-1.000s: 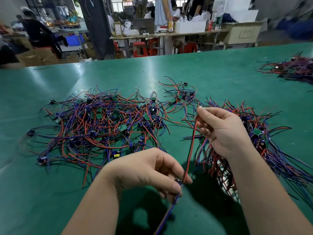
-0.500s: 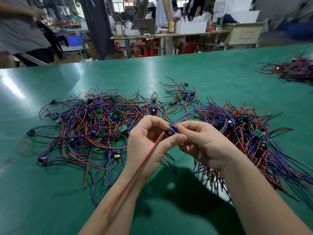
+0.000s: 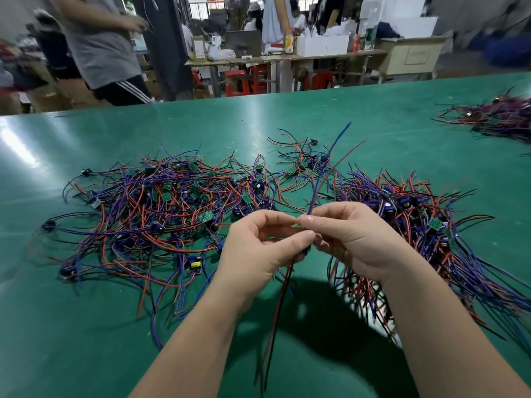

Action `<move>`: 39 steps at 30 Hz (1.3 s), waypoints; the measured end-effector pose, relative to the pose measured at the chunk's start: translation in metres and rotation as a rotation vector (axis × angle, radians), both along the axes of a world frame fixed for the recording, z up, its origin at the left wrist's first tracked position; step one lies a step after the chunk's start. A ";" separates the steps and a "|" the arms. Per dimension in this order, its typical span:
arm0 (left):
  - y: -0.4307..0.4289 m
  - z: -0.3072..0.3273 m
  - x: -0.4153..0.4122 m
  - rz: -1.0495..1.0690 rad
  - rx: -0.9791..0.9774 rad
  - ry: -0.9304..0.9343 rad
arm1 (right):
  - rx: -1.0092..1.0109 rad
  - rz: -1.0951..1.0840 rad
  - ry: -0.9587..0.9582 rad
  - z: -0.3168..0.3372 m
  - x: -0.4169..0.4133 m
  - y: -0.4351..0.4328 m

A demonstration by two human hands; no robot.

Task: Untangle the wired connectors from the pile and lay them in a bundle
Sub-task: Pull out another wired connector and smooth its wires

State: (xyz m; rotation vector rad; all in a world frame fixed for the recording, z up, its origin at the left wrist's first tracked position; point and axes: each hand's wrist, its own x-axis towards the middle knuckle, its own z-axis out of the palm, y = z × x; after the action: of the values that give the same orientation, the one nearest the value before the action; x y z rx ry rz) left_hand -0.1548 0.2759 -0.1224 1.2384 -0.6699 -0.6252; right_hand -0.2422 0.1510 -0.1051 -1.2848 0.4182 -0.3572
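1. Left hand (image 3: 258,248): lower centre of frame, raised off the green counter (image 3: 258,124). Fingers curled, thumb and forefinger closed in a pinch on a wired connector (image 3: 306,250).
2. Right hand (image 3: 355,242): just right of the left hand, their fingertips meeting. Fingers curled, thumb and forefinger pinching the same wired connector at its upper side.
3. The connector's small dark body sits at the meeting point of the two hands. A blue lead (image 3: 343,133) and a red one rise from the pinch toward upper centre. The hanging leads (image 3: 276,326), red and black, drop toward the bottom edge, clear of the counter.
4. Pile (image 3: 161,214): tangled red, blue and purple wires with small green boards, spread over the left and centre of the counter, beyond the left hand.
5. Bundle (image 3: 416,225): wires lying roughly parallel at right of frame, beyond and partly under the right forearm.
6. Second heap (image 3: 494,116): upper right, well apart, blurred.
7. Standing person (image 3: 97,38) in a grey shirt, upper left, beyond the counter's far edge.
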 end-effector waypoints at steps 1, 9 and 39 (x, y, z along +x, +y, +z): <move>0.000 0.000 0.000 -0.004 0.030 0.036 | -0.039 -0.024 0.002 -0.001 0.001 0.001; 0.009 -0.002 0.001 -0.402 0.454 -0.035 | 0.035 -0.422 -0.149 0.004 -0.003 -0.020; -0.001 -0.001 0.012 0.172 -0.031 0.172 | -0.591 -0.306 -0.168 -0.013 0.014 0.028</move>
State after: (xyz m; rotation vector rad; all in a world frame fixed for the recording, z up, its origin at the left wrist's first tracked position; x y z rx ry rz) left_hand -0.1429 0.2745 -0.1238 1.1841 -0.4229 -0.5682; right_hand -0.2283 0.1787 -0.1183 -1.7496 0.3791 -0.8888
